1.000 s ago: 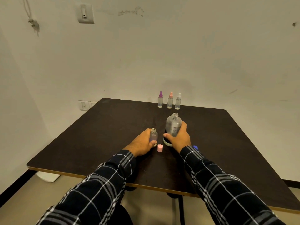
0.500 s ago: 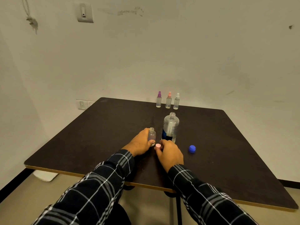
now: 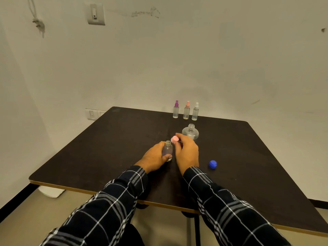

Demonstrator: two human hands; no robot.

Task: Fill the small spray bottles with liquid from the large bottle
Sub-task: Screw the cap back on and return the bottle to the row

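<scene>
**Pink cap pinched beside the open small bottle**

In the head view, my left hand [image 3: 154, 157] gripped the small bottle [image 3: 167, 150], fingers and thumb curled round its body. It stood upright on the dark table [image 3: 106, 148] with its neck uncovered. I could not tell how full it was. My right hand [image 3: 187, 151] pinched the pink cap [image 3: 174, 139] between thumb and fingertips, just above and to the right of that open neck, not on it. The large bottle [image 3: 190, 133] stood uncapped right behind my right hand, which hid its lower part. The blue cap [image 3: 212, 164] lay on the table near my right wrist, apart from it. Along the far edge, three capped spray bottles stood in a row: purple-topped [image 3: 175, 110], pink-topped [image 3: 186, 111] and white-topped [image 3: 195, 112].
</scene>
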